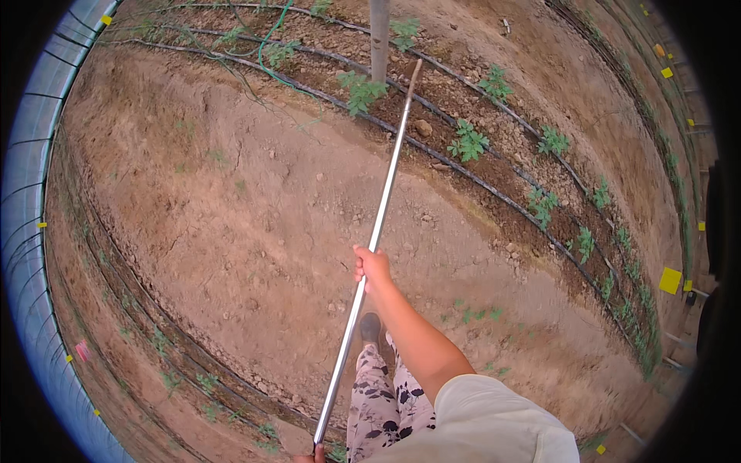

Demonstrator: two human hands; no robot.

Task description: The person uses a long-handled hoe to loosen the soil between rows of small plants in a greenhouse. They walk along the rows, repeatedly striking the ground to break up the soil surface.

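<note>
A long-handled soil tool [385, 199] with a shiny metal handle runs slantwise across the view. My right hand [373, 267] is wrapped around the middle of the handle. At the bottom edge, my left hand [315, 457] holds the near end and is mostly cut off by the frame. The tool's rusty far end [414, 78] reaches over the dark, loose soil of a planted bed [399, 92]. Its blade blends with the soil, so its shape is unclear. Young green plants flank that end, one leafy plant [362, 92] to its left and another [468, 141] to its right.
Black drip lines [463, 172] run along the bed. A grey post [379, 40] rises beside the tool's far end. Green twine [263, 52] trails at upper left. My shoe [370, 328] stands on the bare dirt path [249, 202]. Yellow cards [670, 280] and plastic sheeting [26, 173] line the sides.
</note>
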